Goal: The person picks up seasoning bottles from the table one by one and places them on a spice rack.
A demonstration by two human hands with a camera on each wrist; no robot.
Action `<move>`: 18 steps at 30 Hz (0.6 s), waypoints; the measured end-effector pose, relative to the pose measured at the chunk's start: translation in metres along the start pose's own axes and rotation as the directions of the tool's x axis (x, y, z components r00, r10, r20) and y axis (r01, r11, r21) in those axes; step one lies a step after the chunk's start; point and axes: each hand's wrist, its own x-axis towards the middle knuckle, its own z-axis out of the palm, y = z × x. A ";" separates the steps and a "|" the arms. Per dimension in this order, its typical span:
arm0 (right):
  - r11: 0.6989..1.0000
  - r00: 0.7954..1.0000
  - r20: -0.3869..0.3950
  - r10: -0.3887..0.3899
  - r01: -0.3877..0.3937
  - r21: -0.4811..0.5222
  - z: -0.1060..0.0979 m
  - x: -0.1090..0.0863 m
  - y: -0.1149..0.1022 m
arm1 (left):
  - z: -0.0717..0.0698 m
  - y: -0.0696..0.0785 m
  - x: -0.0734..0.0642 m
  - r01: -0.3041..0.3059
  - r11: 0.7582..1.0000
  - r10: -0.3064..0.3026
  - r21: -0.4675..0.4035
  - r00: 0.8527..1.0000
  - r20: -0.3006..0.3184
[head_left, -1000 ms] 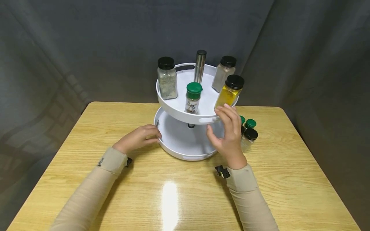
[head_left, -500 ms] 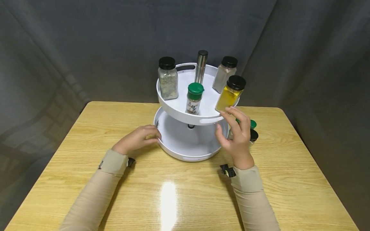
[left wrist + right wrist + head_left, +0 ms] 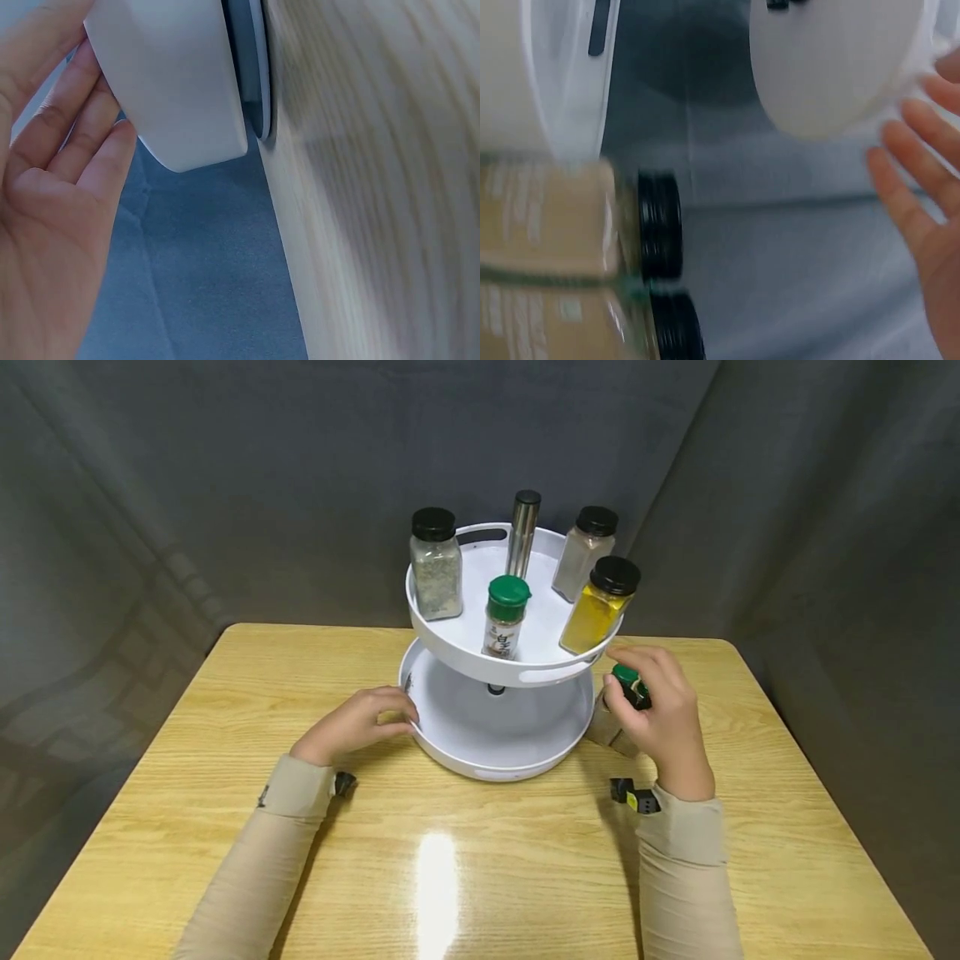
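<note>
In the head view, a white two-tier round rack stands on the table, with its upper tray (image 3: 536, 675) above its lower tray (image 3: 495, 768). My left hand (image 3: 356, 722) holds the lower tray's left rim, fingers over the edge; the left wrist view has that hand (image 3: 67, 165) against the tray wall (image 3: 165, 82). My right hand (image 3: 663, 714) is beside the upper tray, fingers bent and apart, holding nothing. It partly hides a group of spice jars on the table, among them a green-capped one (image 3: 624, 675). In the right wrist view two black-lidded jars (image 3: 547, 217) lie near that hand (image 3: 937, 225).
The upper tray carries a jar of pale green herbs (image 3: 437, 577), a green-capped shaker (image 3: 502, 622), a yellow spice jar (image 3: 592, 620) and a greyish powder jar (image 3: 579, 564). A metal post (image 3: 522, 535) rises from it. Dark curtains (image 3: 315, 485) hang behind the table (image 3: 300, 652).
My right hand has moved right, from the upper tray's front rim and the yellow spice jar to over the jars on the table. My left hand keeps its place on the lower rim.
</note>
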 end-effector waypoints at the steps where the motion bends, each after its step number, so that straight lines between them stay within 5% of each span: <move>1: 1.000 0.999 0.042 0.021 -0.020 -0.008 -0.004 0.000 0.002 | 0.000 0.000 0.000 0.001 1.000 -0.001 -0.001 1.000 0.000; 5: 0.991 0.975 0.185 0.122 -0.111 -0.070 -0.022 -0.003 0.011 | 0.001 0.000 0.000 -0.001 1.000 0.001 -0.001 1.000 -0.003; 9: 0.965 0.929 0.275 0.249 -0.212 -0.157 -0.036 -0.006 0.017 | 0.001 0.001 0.000 -0.006 1.000 0.006 0.004 1.000 -0.007; 18: 0.874 0.768 0.418 0.485 -0.441 -0.204 -0.058 -0.009 0.025 | 0.002 0.002 0.000 -0.014 0.999 0.015 0.035 1.000 -0.019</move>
